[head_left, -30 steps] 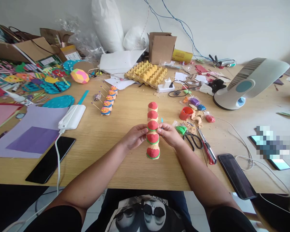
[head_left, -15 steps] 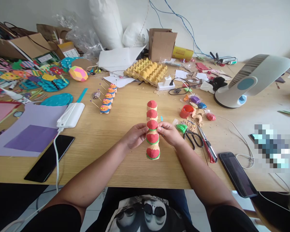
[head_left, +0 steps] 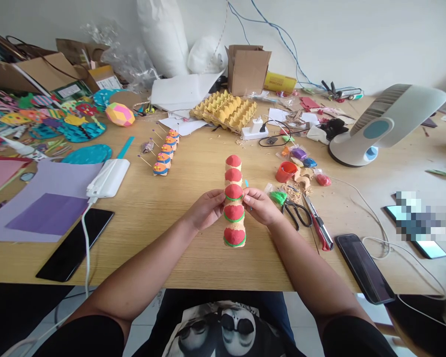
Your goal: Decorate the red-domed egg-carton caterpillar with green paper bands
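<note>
Caterpillar (head_left: 234, 213) is pinched at its 3rd dome between my left hand (head_left: 205, 210) and right hand (head_left: 262, 208), and I judge too hard a squeeze could crush it.

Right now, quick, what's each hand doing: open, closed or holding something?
Left hand: closed, pinching the red-topped egg-carton strip on its left side.
Right hand: closed, pinching the same strip on its right side.

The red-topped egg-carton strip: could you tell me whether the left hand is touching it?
Touching. The head view shows the left hand pressed against the egg-carton strip beside its third red top, no gap.
</note>
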A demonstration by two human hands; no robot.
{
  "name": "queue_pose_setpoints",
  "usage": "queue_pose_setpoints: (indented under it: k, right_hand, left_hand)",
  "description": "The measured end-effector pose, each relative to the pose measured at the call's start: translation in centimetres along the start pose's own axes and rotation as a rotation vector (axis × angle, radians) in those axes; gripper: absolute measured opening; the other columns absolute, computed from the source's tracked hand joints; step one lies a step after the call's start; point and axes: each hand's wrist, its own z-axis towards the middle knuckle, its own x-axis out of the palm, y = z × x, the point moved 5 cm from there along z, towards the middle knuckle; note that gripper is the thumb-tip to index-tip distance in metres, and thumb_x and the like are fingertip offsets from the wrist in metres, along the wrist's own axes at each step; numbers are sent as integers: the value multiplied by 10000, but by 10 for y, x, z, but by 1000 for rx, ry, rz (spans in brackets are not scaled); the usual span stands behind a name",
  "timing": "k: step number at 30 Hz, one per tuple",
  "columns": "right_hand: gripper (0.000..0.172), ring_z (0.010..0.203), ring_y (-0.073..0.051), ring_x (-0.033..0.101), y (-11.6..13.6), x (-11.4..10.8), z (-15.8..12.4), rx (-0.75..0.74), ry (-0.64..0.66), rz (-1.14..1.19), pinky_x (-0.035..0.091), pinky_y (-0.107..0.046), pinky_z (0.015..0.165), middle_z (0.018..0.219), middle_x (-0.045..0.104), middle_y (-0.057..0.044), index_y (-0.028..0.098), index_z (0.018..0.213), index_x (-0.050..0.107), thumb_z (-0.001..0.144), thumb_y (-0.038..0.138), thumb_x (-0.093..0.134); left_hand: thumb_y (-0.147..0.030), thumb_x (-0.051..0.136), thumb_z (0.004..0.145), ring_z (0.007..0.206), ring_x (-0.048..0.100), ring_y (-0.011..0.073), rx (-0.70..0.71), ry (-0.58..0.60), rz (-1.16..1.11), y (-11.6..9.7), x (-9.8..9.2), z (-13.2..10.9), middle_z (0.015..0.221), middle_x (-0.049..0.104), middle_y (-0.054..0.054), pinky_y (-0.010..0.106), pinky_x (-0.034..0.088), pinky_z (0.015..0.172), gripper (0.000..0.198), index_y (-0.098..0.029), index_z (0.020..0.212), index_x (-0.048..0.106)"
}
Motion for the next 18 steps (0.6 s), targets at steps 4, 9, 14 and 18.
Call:
queue_pose_setpoints:
  k: [4,9,14,18]
  right_hand:
    - [327,653,-99,569,-1,-1,0,-17,-25,-29,465,-243,656,720,667,23,196,795,713,710,455,894]
    - [338,643,-101,555,-3,0,0,-3,-23,14,451,-242,645,697,647,29,191,757,689,707,454,896]
    - [340,609,-98,510,-4,-1,0,10,-19,38,415,-237,608,657,606,36,189,728,677,707,449,895]
    - [346,602,-105,494,-5,-3,-1,17,-29,29,413,-248,606,647,588,36,194,728,670,713,465,885]
  left_hand:
    - [-478,793,805,840,665,220,44,20,88,0,0,0,885,748,67,356,502,798,302,-187,889,801]
    - [-484,773,821,825,644,219,32,43,90,1,0,0,880,738,70,358,495,774,297,-194,884,800]
    - [-465,790,806,759,599,185,22,53,67,2,2,-1,826,703,59,320,464,709,290,-186,884,798]
    - [-461,792,803,734,575,175,17,50,64,3,1,0,796,677,52,312,447,688,282,-184,850,790]
